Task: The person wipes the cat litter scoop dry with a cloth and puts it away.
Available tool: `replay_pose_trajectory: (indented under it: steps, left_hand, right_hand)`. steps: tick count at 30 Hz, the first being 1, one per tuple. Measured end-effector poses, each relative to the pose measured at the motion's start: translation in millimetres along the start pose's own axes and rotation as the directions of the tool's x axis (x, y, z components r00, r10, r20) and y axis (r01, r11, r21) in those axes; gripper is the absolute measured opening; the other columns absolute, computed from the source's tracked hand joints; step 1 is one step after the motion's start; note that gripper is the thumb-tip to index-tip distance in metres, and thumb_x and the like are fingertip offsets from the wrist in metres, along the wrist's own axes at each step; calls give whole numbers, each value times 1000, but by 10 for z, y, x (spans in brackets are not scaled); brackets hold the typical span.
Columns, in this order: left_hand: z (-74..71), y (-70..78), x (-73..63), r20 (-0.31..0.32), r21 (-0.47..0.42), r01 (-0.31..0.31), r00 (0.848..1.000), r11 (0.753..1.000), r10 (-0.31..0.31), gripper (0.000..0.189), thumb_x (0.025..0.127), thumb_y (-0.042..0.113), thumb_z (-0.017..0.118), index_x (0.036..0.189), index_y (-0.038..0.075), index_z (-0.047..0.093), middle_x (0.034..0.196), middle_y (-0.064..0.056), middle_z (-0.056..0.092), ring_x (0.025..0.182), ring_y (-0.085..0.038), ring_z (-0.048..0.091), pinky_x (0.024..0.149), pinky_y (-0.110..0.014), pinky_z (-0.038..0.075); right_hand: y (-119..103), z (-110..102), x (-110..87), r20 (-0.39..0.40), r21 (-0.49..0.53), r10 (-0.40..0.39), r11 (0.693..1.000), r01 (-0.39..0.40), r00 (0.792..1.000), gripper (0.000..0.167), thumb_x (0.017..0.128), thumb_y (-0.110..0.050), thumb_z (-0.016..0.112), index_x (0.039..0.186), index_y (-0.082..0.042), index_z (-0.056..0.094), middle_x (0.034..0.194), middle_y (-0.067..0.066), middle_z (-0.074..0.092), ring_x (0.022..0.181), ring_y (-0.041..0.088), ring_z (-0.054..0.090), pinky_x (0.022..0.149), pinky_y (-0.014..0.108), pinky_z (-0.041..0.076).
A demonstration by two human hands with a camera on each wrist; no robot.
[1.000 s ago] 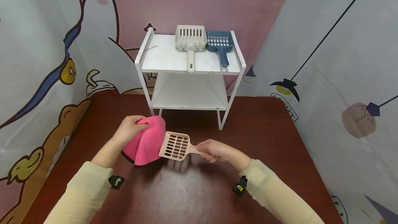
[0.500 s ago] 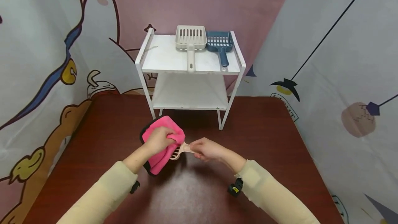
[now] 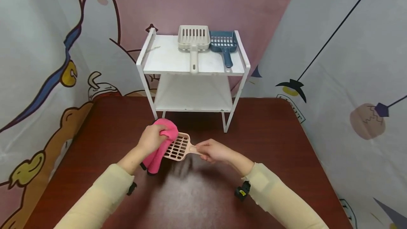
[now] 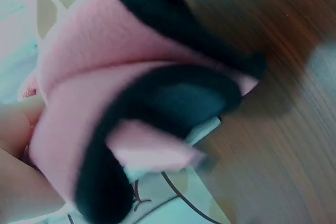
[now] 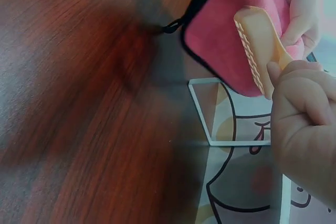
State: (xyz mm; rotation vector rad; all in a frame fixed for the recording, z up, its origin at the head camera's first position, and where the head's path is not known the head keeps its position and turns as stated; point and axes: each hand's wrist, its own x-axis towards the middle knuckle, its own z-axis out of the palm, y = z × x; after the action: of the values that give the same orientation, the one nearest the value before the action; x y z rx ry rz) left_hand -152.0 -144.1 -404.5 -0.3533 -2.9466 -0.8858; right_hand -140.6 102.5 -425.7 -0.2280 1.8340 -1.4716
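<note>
My left hand [image 3: 151,139] grips a pink cloth [image 3: 158,154] with a dark edge, which hangs down from the fingers in folds. In the left wrist view the cloth [image 4: 89,77] fills much of the picture, blurred along its dark trim. A beige slotted litter scoop [image 3: 178,147] is held up above the table by its handle, in my right hand [image 3: 215,150]. The cloth covers the far left edge of the scoop's head. From the right wrist, the scoop [image 5: 258,45] appears nearly side-on in front of the cloth.
A white two-tier rack [image 3: 194,93] stands at the back of the brown table [image 3: 270,151]. On its upper shelf lie a cream slotted scoop [image 3: 194,41] and a blue slotted scoop [image 3: 224,45]. Cartoon-printed walls [image 3: 95,41] enclose the table.
My left hand moved the cloth right, over the scoop's head, then drew it back left, baring most of the slots. My right hand kept its hold on the handle and shifted little.
</note>
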Motion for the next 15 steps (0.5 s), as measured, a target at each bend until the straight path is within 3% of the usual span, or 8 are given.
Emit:
replay_pose_trajectory:
  steps: [6, 11, 15]
  left_hand:
    - [-189, -254, -29, -105, -22, 161, 981, 987, -162, 17, 83, 8, 66, 95, -4, 69, 91, -21, 69, 80, -32, 63, 68, -42, 50]
    - [-274, -330, -57, -110, -74, 171, 978, 982, -179, 21, 85, 9, 66, 99, -6, 68, 97, -23, 69, 85, -34, 63, 72, -43, 50]
    - [-293, -339, -71, -101, -87, 184, 976, 979, -192, 21, 85, 9, 65, 100, -6, 68, 98, -23, 68, 87, -33, 63, 73, -42, 50]
  right_hand:
    - [59, -78, -33, -11, 29, 1, 1000, 0, 1000, 23, 94, -15, 47, 101, 6, 56, 53, -3, 42, 40, 4, 26, 40, 19, 20]
    - [81, -153, -10, -68, -77, -54, 996, 48, 996, 21, 86, -12, 63, 98, 2, 54, 53, -5, 47, 41, 5, 33, 40, 21, 24]
    - [104, -172, -6, -85, -122, -96, 989, 85, 992, 21, 85, -8, 62, 101, 3, 53, 53, -4, 54, 40, 5, 38, 40, 20, 27]
